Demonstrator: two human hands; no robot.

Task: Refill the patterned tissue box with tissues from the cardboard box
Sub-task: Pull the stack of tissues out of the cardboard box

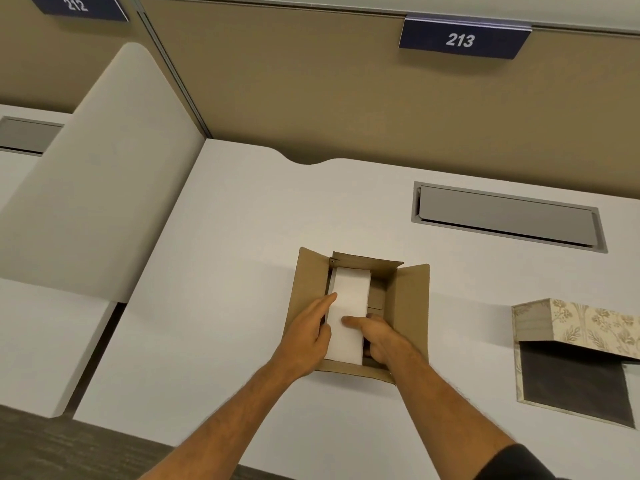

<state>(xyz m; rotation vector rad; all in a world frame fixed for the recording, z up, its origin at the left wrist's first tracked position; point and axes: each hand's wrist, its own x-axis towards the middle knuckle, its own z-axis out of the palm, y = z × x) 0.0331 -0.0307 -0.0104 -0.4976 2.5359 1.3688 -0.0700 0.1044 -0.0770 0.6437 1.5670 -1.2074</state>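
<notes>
White bench (221,271) in a tan-walled cubicle, sign 213 (462,39), one grey recessed hatch (507,216). One cardboard box (408,306) mid-bench, flaps open, one white tissue stack (349,299) inside. Left hand (306,336) and right hand (379,341) both clamp the stack, fingers closed on its sides. One patterned tissue box (588,323) far right, lid up.

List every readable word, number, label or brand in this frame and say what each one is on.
"213": white digits on the dark blue sign hung on the tan partition wall behind the white desk.
"212": white digits on a second dark blue sign, top left, partly cropped.
No print shows on the brown cardboard box or the floral patterned tissue box.
</notes>
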